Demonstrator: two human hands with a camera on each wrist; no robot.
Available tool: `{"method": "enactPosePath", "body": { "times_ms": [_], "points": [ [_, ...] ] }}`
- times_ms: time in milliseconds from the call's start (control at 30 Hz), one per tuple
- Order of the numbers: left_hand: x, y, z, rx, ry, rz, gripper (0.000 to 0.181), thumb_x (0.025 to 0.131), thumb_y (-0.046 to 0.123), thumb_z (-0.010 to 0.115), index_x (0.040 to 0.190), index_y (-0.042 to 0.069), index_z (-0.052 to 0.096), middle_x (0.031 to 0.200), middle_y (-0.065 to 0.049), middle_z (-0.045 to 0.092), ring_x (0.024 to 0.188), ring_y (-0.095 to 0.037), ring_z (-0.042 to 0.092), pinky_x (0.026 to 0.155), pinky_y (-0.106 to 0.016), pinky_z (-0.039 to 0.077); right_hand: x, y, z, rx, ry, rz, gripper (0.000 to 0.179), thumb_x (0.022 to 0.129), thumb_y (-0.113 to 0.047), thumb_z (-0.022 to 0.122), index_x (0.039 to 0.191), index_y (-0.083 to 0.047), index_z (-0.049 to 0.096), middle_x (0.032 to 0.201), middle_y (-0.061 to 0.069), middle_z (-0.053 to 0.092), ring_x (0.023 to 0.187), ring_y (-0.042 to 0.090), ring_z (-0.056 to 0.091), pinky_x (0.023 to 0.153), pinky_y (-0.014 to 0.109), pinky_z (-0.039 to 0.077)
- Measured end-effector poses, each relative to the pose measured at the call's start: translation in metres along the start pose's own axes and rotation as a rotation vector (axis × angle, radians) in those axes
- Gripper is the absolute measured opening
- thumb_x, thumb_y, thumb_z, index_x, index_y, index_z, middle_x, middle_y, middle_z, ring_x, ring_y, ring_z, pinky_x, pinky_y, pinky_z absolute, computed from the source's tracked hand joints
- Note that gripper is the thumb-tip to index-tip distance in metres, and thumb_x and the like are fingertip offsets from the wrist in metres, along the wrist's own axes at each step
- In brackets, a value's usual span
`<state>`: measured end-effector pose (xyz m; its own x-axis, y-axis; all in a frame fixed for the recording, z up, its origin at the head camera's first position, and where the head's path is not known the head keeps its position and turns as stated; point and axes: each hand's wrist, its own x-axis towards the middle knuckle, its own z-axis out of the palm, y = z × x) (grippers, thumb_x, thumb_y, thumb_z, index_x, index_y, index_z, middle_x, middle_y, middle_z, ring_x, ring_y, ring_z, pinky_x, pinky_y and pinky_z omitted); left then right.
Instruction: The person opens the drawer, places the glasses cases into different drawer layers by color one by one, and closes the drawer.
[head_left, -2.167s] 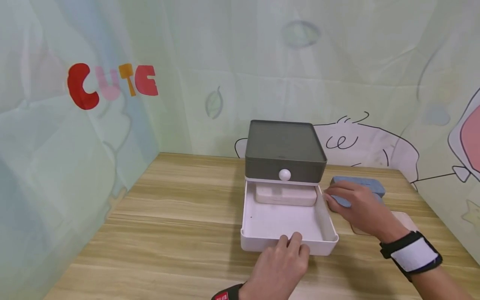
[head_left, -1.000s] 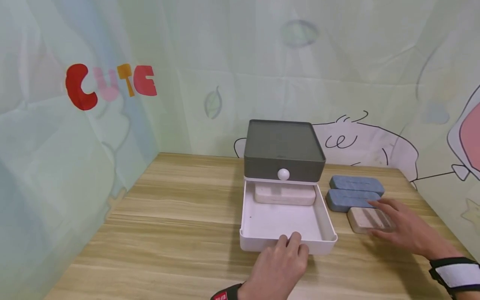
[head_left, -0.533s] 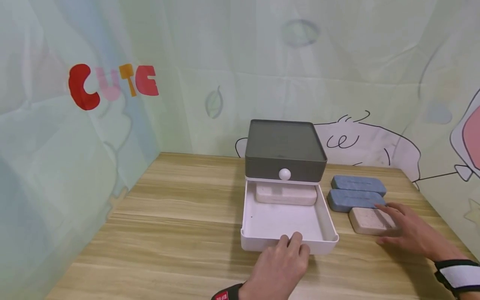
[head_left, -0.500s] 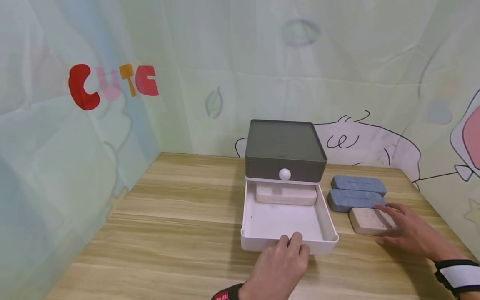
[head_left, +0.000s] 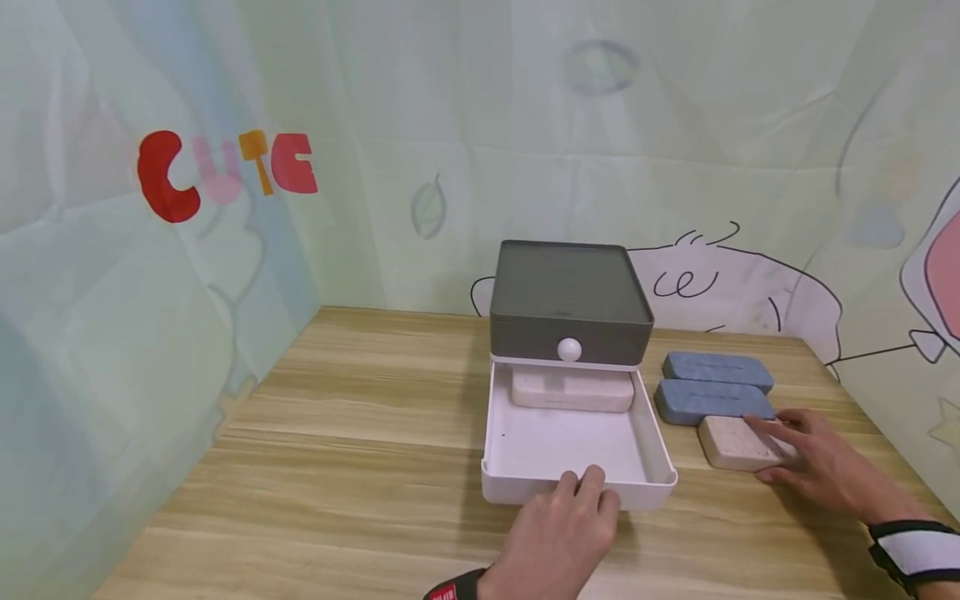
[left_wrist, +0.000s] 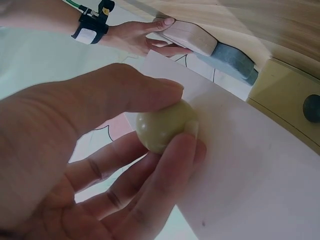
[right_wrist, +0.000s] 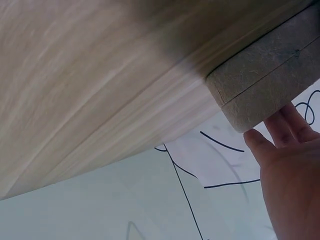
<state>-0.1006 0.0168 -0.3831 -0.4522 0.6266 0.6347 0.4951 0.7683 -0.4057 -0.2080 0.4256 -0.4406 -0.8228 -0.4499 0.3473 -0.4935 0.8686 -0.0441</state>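
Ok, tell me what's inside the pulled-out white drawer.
One pale case lies toward the back of the white drawer, with bare floor in front. The drawer's rear end is covered by the grey upper unit, so anything farther back can't be seen.

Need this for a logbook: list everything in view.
tabletop: 1, wood-grained brown, lower half
grey box: 1, dark grey, tabletop's back
upper knob: 1, white, grey box's front
open drawer: 1, white, under grey box, pulled forward
lower knob: 1, olive-looking, open drawer's front
inner pale block: 1, pinkish beige, open drawer's back
blue blocks: 2, blue, right of open drawer
outer pale block: 1, pinkish beige, in front of blue blocks
backdrop: 1, pale green with prints, behind tabletop
wristbands: 2, black, one per wrist
left hand: 1, pinches lower knob
right hand: 1, grips outer pale block
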Motion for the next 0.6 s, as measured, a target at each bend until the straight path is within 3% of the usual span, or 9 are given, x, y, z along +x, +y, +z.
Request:
{"method": "enactPosePath", "body": {
  "times_ms": [200,300,433,600],
  "points": [
    [-0.0003,-0.0003,0.0002,0.003,-0.008,0.005,0.007,0.085,0.024,0.07,0.08,0.021,0.066,0.078,0.006,0.049,0.059,-0.005,0.048,0.04,-0.017,0.035,0.0,0.0037,0.004,-0.015,0.054,-0.054,0.09,0.06,-0.028,0.096,0.142,-0.031,0.06,0.111,0.026,0.061,0.099,0.041,0.06,0.076,0.058,0.051],
    [-0.0005,-0.0004,0.0002,0.006,-0.005,0.005,0.007,0.085,0.024,0.07,0.079,0.021,0.066,0.078,0.006,0.049,0.059,-0.005,0.048,0.04,-0.017,0.035,-0.0005,0.0045,0.0061,-0.028,0.093,-0.086,0.088,0.058,-0.028,0.096,0.139,-0.026,0.062,0.108,0.02,0.062,0.097,0.035,0.059,0.078,0.048,0.048],
    [-0.0004,-0.0006,-0.0001,-0.013,-0.002,0.004,0.008,0.085,0.023,0.07,0.079,0.02,0.066,0.077,0.006,0.049,0.058,-0.005,0.047,0.04,-0.016,0.034,-0.0032,0.0039,0.0088,-0.055,0.123,-0.101,0.083,0.06,-0.031,0.094,0.137,-0.023,0.064,0.106,0.012,0.062,0.096,0.028,0.056,0.079,0.038,0.04],
    [-0.0001,-0.0008,-0.0003,-0.028,0.0,0.004,0.009,0.086,0.023,0.07,0.079,0.02,0.067,0.076,0.006,0.048,0.057,-0.005,0.047,0.04,-0.016,0.032,-0.0053,0.0024,0.0094,-0.06,0.129,-0.102,0.081,0.061,-0.032,0.094,0.136,-0.024,0.064,0.106,0.01,0.061,0.095,0.026,0.055,0.079,0.036,0.038]
  ]
}}
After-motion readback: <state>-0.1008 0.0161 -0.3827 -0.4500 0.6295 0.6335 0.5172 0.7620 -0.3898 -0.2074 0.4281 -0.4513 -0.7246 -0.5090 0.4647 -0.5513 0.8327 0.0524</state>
